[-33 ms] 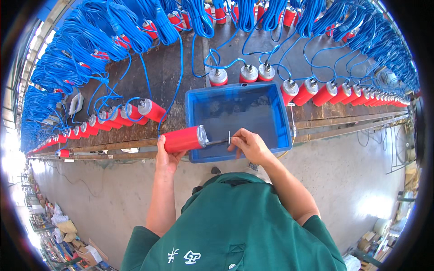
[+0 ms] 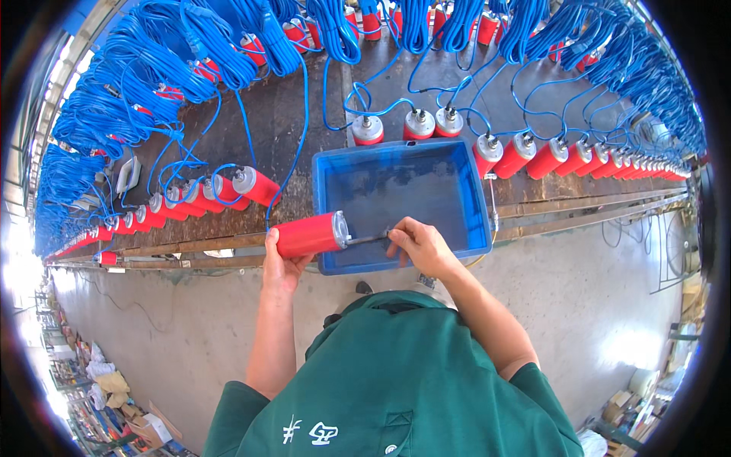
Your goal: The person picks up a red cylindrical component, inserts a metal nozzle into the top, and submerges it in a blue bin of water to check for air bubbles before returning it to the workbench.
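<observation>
Nothing really moved since the earlier frame, same pose. Left hand (image 2: 280, 263) wrapped tight around red cylinder (image 2: 307, 234), held sideways at the blue tray's (image 2: 476, 199) 8 o'clock corner. Right hand (image 2: 417, 245) at 3 o'clock of the cylinder, pinching thin metal tool (image 2: 368, 239) poked into its silver cap. Rows of more red cylinders (image 2: 525, 156) with blue cables (image 2: 190, 46) across the desk (image 2: 282, 114).

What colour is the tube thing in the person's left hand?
Red, with a silvery end cap: the cylinder in the left hand, head view.

Blue tray (image 2: 476, 199), red cylinders (image 2: 533, 156), blue cables (image 2: 152, 76), workbench (image 2: 266, 122)
</observation>
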